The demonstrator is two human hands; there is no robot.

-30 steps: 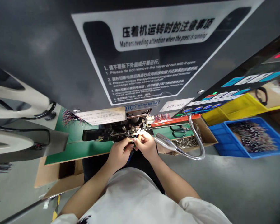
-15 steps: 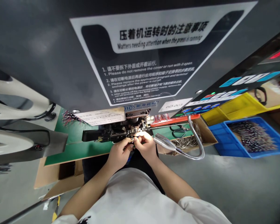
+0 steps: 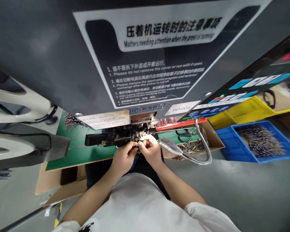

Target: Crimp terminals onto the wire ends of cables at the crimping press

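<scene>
My left hand [image 3: 123, 157] is closed in a pinch at the front of the black metal tooling [image 3: 118, 138] under a dark grey terminal press [image 3: 50, 67]. Close beside it, my right hand [image 3: 151, 152] pinches too, its fingertips right up at the tooling. Whatever sits between the fingers is too small to make out. The two sets of fingertips nearly touch. A silver gooseneck lamp [image 3: 170, 146] points at the fingers from the right.
A green tabletop [image 3: 79, 156] lies beneath the press. On it are a red tray [image 3: 190, 123] with wires and black-handled scissors [image 3: 183, 135]. At right stand a cardboard box [image 3: 214, 141] and a blue crate [image 3: 239, 151] of wires. White curved machine parts [image 3: 12, 145] flank the left.
The camera view has shifted slightly. Both hands stay pinched at the tooling, with only a tiny movement of the fingertips.
</scene>
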